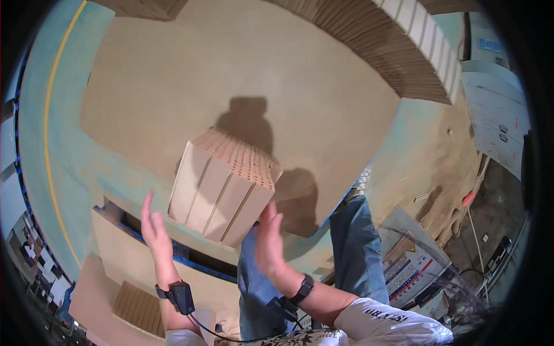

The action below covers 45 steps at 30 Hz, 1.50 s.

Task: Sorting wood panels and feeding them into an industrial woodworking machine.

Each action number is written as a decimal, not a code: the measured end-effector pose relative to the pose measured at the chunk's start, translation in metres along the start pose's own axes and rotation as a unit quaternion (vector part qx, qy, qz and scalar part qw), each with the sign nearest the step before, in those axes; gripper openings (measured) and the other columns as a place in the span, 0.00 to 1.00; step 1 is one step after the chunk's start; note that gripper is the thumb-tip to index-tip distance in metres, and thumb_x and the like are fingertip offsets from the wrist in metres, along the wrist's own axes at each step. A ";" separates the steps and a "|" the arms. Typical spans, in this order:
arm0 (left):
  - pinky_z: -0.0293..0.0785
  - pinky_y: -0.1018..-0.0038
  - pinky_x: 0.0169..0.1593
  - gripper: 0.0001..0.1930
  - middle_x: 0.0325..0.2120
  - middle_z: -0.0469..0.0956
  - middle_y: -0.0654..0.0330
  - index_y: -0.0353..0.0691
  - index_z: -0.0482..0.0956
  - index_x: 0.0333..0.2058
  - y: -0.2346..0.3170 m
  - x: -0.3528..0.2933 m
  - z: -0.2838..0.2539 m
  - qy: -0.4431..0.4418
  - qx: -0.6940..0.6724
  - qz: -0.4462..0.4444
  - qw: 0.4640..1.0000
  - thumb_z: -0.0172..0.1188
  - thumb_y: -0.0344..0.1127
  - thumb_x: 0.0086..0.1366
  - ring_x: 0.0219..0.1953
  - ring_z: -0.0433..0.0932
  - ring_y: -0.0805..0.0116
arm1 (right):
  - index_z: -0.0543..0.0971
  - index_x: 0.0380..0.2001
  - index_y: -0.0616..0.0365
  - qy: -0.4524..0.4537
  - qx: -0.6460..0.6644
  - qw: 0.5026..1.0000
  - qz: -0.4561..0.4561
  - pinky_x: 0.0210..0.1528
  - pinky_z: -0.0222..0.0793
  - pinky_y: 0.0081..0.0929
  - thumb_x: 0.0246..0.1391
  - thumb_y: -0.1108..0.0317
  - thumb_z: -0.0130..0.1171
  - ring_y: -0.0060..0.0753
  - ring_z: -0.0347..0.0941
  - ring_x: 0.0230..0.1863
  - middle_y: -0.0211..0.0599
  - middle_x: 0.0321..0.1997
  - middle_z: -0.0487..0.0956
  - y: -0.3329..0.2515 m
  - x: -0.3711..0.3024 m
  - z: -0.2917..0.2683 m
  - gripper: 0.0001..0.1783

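A tan block-like stack of boards stands in front of me at the near edge of a large brown board surface. Dark grooves run down its front, and rows of small holes cover its top. My left hand is open, fingers stretched upward, a short gap to the left of the stack. My right hand is open too, with fingers extended by the stack's lower right edge. Whether its fingertips touch the stack I cannot tell. Neither hand grips anything.
The big brown board carries shadows. A long curved row of boards stands at the far right. Near left lie another pale board and a grooved tan piece. A printed panel and sawdust-like dirt are at right.
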<state>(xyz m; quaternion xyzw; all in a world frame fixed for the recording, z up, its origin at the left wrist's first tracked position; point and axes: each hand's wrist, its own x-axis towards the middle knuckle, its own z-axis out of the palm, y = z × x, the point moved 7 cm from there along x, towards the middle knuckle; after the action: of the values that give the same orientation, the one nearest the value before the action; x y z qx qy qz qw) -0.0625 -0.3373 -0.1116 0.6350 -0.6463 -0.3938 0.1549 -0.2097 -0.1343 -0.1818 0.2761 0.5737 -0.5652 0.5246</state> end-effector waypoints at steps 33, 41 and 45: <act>0.68 0.68 0.44 0.20 0.41 0.71 0.50 0.31 0.65 0.47 0.324 -0.132 0.109 -0.462 0.261 0.322 0.784 0.53 0.39 0.60 0.42 0.72 0.59 | 0.65 0.54 0.50 0.045 0.054 0.970 -0.234 0.38 0.66 0.20 0.54 0.47 0.49 0.21 0.69 0.40 0.28 0.45 0.72 -0.210 -0.379 -0.350 0.29; 0.73 0.70 0.37 0.17 0.34 0.76 0.53 0.31 0.69 0.42 0.256 -0.224 0.072 -0.626 0.288 0.162 0.706 0.53 0.38 0.60 0.36 0.76 0.63 | 0.77 0.32 0.58 -0.062 0.053 0.623 -0.778 0.43 0.66 0.37 0.54 0.56 0.49 0.40 0.70 0.38 0.42 0.36 0.74 -0.248 -0.856 -0.299 0.16; 0.69 0.79 0.22 0.11 0.20 0.75 0.62 0.33 0.72 0.33 0.266 -0.242 0.074 -0.632 0.231 0.126 0.729 0.54 0.37 0.59 0.22 0.75 0.74 | 0.72 0.26 0.73 -0.274 -0.354 0.435 -0.781 0.37 0.69 0.59 0.52 0.68 0.45 0.52 0.71 0.24 0.63 0.28 0.73 -0.193 -1.008 -0.200 0.14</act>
<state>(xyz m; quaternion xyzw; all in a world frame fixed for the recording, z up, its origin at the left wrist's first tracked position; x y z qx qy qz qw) -0.2648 -0.1174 0.1014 0.1685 -0.7396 -0.5198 -0.3929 -0.1439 0.2919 0.7709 -0.6685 0.5217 -0.5283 0.0418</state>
